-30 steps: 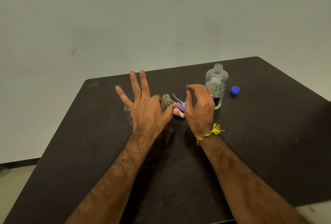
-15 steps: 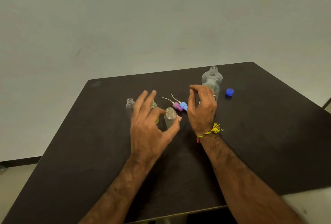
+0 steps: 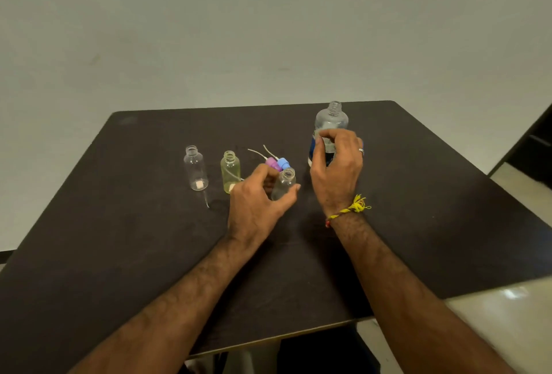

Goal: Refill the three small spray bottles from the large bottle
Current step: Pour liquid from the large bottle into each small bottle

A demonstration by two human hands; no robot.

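Three small open spray bottles stand on the dark table (image 3: 134, 254): a clear bottle (image 3: 195, 168) at the left, a yellowish bottle (image 3: 230, 171) beside it, and a third small bottle (image 3: 286, 181) further right. My left hand (image 3: 258, 200) holds that third bottle between thumb and curled fingers. The large clear bottle (image 3: 331, 118) stands uncapped at the back right, and my right hand (image 3: 337, 167) curls round its lower body. A purple spray head (image 3: 271, 162) and a blue spray head (image 3: 283, 161) lie behind the third bottle, their dip tubes pointing away.
The table's front edge runs just below my forearms, with pale floor to the right. A plain wall rises behind the table. A sliver of blue shows past my right hand's fingers.
My left hand dropped and closed round the third small bottle. My right hand left the spray heads and moved back right onto the large bottle.
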